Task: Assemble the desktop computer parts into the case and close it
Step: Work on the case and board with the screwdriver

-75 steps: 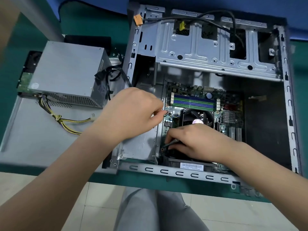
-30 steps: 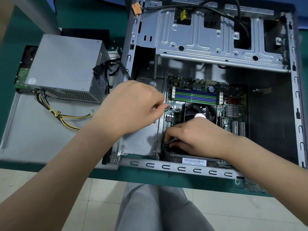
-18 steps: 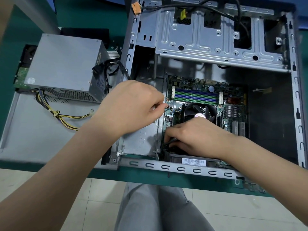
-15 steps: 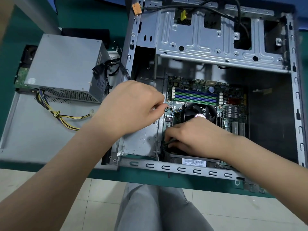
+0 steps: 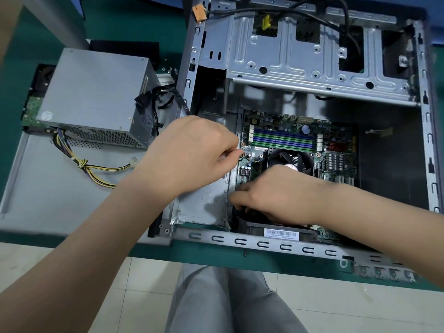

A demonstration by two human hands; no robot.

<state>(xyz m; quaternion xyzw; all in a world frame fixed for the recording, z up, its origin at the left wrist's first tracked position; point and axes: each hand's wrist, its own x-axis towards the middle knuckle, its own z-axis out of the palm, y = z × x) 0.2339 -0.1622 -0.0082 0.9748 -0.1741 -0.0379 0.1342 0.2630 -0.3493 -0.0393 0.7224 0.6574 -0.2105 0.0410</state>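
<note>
We saw an open computer case (image 5: 242,242) lying on its side on a green tabletop (image 5: 36,39), its near frame rail at the tabletop's front edge. Inside, a green motherboard (image 5: 283,138) sat on the case floor, with a black cooling fan (image 5: 292,159) near its middle and a perforated metal drive cage (image 5: 300,58) spanning the far side.

Our left hand (image 5: 189,155) hung over the motherboard's left edge, fingers curled, thumb and forefinger pinching a small thin wire (image 5: 240,157) beside the fan. Our right hand (image 5: 276,195) lay low at the motherboard's near-left corner, fingers bent down and inward around something dark; we could not tell what it gripped, as the hand covered it. Both forearms crossed the near rail and hid much of the board's front.

Left of the case, a grey power supply (image 5: 96,92) stood on a flat grey side panel (image 5: 48,188), its yellow and black cable bundle (image 5: 96,168) trailing across the panel. A green circuit board (image 5: 30,114) peeked out from under the supply's left side, toward the tabletop's left edge. An orange connector (image 5: 200,12) hung at the case's far-left corner.
</note>
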